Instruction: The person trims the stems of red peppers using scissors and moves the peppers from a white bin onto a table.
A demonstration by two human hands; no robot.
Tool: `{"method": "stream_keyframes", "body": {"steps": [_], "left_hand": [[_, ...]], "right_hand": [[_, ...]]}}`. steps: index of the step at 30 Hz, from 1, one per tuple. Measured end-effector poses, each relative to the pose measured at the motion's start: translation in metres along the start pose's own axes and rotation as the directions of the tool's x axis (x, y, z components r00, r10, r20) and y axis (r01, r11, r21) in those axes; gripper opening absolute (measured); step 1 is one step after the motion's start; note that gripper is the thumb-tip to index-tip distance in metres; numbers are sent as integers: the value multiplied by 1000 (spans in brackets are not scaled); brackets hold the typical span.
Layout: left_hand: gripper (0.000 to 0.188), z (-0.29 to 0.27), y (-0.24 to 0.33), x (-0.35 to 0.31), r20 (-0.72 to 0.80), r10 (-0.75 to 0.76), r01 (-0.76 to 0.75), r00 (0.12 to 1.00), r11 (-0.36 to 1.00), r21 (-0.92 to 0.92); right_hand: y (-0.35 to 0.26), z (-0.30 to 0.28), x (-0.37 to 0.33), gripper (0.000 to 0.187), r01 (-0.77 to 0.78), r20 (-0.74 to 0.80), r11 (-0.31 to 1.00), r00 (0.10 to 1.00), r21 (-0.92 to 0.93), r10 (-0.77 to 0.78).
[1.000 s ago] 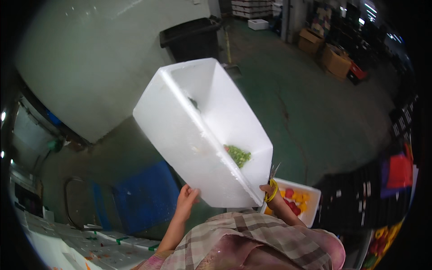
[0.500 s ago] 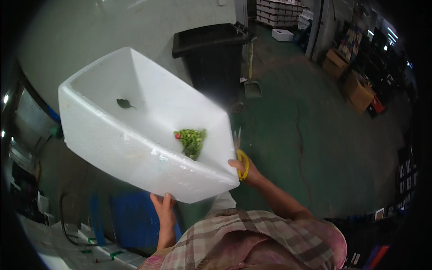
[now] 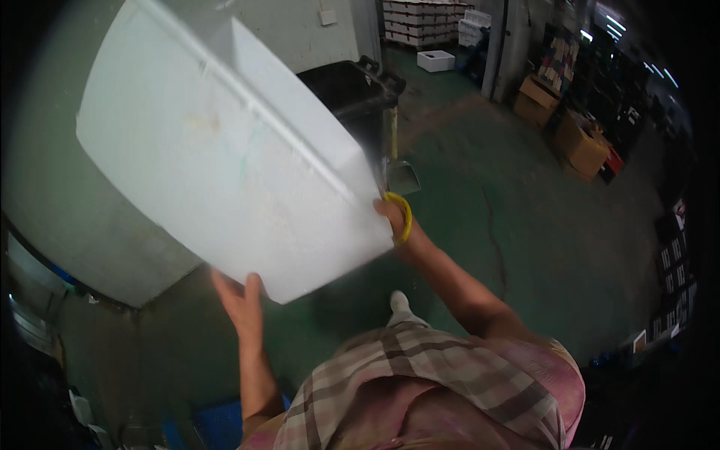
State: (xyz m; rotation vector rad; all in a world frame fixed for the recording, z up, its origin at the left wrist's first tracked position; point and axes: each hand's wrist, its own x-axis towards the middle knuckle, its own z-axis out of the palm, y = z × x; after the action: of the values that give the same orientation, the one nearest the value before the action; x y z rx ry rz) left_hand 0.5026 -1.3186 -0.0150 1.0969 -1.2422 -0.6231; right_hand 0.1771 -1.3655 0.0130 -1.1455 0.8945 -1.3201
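I hold a large white foam box [image 3: 225, 165] up in front of me, tipped away so that its long near wall faces me and its inside is mostly hidden. My left hand [image 3: 241, 296] supports its lower near edge, with part of the fingers out of sight behind it. At the right end, my right hand [image 3: 392, 216] grips the wall. Scissors with yellow handles [image 3: 408, 217] hang at that same hand, their blades hidden. Just beyond the box stands a black wheeled bin [image 3: 352, 86], partly covered by it.
A long-handled dustpan [image 3: 403, 177] is on the green floor beside the bin. Cardboard boxes [image 3: 581, 146] line the right side. Stacked white crates [image 3: 424, 21] and a small white foam box [image 3: 436, 61] are at the back. A pale wall [image 3: 300, 34] rises behind the bin.
The foam box has been raised and tipped away toward the bin, hiding the green trimmings and leaf seen inside before. Both hands moved up with it. My view shifted, and a foot now shows.
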Motion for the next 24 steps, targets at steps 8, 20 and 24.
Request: {"method": "stream_keyframes", "body": {"steps": [8,20,24], "left_hand": [[68,111,30,255,0,324,-316,946,922,225],[74,262,25,474,333,301,-449,894,603,660],[71,283,17,486,371,240,-441,897,531,723]], "right_hand": [[43,-39,269,63,-82,339,782,925,617,-171],[95,-17,447,57,-296,289,282,955,913,68],[96,-15,451,52,-387,357,138,912,912,202]]}}
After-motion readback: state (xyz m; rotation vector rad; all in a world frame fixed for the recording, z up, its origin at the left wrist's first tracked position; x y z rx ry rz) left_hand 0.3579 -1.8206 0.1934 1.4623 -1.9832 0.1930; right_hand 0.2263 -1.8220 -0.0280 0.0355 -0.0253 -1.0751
